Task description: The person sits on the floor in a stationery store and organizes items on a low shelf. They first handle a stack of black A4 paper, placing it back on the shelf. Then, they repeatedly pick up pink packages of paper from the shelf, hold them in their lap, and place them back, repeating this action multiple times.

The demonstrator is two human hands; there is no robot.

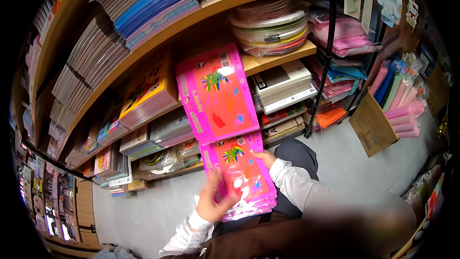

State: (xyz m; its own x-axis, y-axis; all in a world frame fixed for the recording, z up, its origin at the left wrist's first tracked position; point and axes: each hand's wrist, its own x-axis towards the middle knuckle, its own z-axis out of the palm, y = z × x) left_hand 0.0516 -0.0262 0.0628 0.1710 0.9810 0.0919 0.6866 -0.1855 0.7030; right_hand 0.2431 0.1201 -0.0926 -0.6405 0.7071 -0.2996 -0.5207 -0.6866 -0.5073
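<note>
A stack of glossy pink-and-red plastic-wrapped packs [248,183] rests over my lap. My right hand [265,159] grips its right edge, thumb on top and fingers hidden beneath. Over the stack's lower left side is my left hand [212,199], slightly blurred, thumb and fingers spread; whether it touches the top pack is hard to tell. Just beyond, a matching pink-and-red pack [219,97] lies at the shelf's front, its near edge meeting or overlapping the far end of my stack. Both bear colourful printed patterns and writing.
Wooden shelves [287,57] hold yellow-topped packs [143,93], wrapped round plates [271,30] and white-topped pads [284,82]. A black metal post [325,61] stands at the right. Beyond it, a cardboard box [372,124] with coloured rolls sits on the grey floor [334,165].
</note>
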